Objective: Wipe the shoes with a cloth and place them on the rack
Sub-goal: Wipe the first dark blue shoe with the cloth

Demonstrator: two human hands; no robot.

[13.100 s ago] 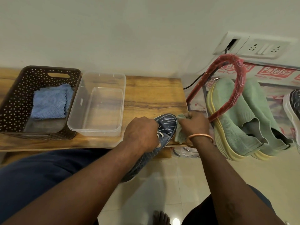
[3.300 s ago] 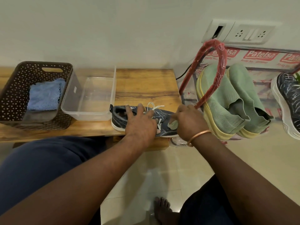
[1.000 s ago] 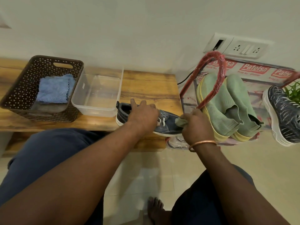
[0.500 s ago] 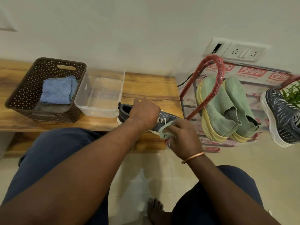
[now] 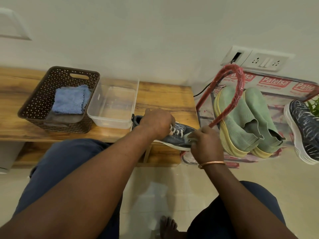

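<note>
- The right hand point(image 5: 205, 144) has its fingers curled tight round a bunched pale green cloth point(image 5: 187, 136); only a small fold of it peeks out past the knuckles.
- That cloth is pressed against the toe end of a dark blue-grey shoe point(image 5: 179, 138) with white laces and a white sole.
- The left hand point(image 5: 157, 123) comes down over the top of the same shoe, fingers curled over the lace area and gripping it from above.
- The shoe lies along the front edge of a wooden bench point(image 5: 164, 99), heel toward the left, toe toward the right and sticking out past the bench corner. Whether the sole sits flat on the wood or is tipped up a little, I can't quite make out.
- A copper bangle point(image 5: 211, 164) sits on the right wrist.
- Just behind the shoe's heel stands a clear plastic tub point(image 5: 113, 119).
- Touching the tub on its left is a brown basket point(image 5: 38, 104) with a folded blue towel point(image 5: 70, 99) inside.
- To the right of the bench stands the rack point(image 5: 240, 78), its red frame still wrapped in plastic.
- A pair of green slip-ons point(image 5: 241, 121) leans on it, toes up, and further right a dark streaked sneaker point(image 5: 303, 128).
- A socket plate point(image 5: 264, 62) is on the wall above the rack.
</note>
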